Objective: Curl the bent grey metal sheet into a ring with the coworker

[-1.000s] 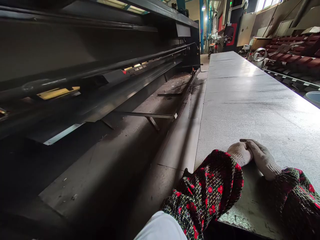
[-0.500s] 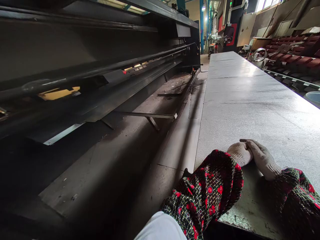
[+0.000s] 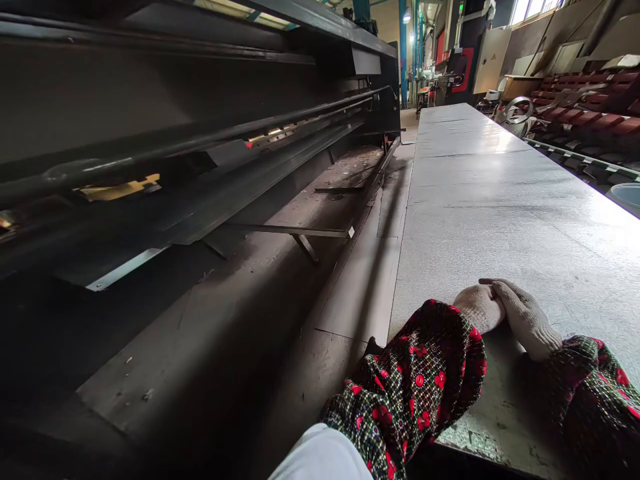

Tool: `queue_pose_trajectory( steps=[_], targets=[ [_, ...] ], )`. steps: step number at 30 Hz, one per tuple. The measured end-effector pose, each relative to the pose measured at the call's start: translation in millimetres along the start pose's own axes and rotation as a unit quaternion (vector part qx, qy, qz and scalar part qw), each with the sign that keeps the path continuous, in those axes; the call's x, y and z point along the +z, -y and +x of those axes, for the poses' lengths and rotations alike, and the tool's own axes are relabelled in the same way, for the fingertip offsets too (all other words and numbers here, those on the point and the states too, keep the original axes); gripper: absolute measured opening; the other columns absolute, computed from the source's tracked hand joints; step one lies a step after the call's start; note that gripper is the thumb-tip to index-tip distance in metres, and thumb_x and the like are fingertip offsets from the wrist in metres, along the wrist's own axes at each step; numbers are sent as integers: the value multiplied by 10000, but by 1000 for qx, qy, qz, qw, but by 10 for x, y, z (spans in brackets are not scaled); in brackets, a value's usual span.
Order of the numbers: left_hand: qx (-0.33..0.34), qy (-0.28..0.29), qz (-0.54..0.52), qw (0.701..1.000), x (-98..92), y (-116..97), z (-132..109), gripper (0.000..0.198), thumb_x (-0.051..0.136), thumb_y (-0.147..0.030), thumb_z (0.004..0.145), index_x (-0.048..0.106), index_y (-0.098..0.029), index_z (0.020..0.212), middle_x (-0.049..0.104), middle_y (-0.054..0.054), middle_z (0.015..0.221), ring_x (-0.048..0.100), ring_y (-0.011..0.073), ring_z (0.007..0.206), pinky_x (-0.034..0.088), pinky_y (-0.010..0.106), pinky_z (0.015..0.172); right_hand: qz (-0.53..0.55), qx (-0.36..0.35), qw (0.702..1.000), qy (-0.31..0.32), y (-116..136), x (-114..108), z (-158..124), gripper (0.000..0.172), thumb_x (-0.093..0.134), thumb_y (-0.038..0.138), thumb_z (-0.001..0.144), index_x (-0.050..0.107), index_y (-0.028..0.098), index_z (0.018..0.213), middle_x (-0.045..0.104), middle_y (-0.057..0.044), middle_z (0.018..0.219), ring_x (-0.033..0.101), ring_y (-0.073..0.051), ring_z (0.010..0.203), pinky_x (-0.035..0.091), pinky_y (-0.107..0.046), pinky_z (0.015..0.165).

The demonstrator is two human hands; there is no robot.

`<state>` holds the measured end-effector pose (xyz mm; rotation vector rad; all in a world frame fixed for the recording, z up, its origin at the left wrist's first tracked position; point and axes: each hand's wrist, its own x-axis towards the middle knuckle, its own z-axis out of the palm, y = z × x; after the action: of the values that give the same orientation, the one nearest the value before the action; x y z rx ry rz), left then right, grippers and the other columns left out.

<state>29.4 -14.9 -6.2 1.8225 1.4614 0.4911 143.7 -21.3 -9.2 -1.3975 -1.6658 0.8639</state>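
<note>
Both my hands wear pale knitted gloves and rest together on the near end of a long, shiny grey metal sheet. My left hand lies against the sheet, with its fingers hidden under the other hand. Across it lies my right hand, fingers stretched out and lying over the back of the left. No tool shows in either hand. Dark oversleeves with red flowers cover both forearms.
Along the left runs a long dark machine with a lengthwise gap. Support arms jut out low from it over the floor. Flat sheets lie beside the stack's left edge. A bluish bucket stands at right.
My hands and the metal sheet stay still. Inside the machine's gap at left, the yellow patch has changed outline slightly and the bright spot at the picture's edge looks different.
</note>
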Motion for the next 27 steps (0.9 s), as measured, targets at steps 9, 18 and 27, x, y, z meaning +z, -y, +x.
queue_pose_trajectory(
  steps=[9,18,27],
  targets=[
    [3,8,0,1000,-17,2,-9,378,397,-379,795,647,-227,1034,676,81,903,610,212,836,469,280,685,5,-3,1000,1,-25,-6,4,400,366,446,862,636,257,1088,659,-17,1069,563,-201,1044,413,-329,940],
    [-4,11,2,1000,-39,-31,-24,401,384,-390,798,642,-246,1069,681,77,938,612,214,851,472,287,702,12,1,1000,7,-7,-9,-2,392,369,434,866,627,249,1097,650,-19,1097,552,-198,1069,397,-318,953],
    [-5,14,-2,1000,-64,-52,-46,396,380,-389,801,649,-248,1055,684,70,918,613,208,827,472,284,688,19,2,1000,2,-33,2,7,387,379,440,858,635,239,1069,658,-23,1072,566,-197,1038,413,-317,934]
  ],
)
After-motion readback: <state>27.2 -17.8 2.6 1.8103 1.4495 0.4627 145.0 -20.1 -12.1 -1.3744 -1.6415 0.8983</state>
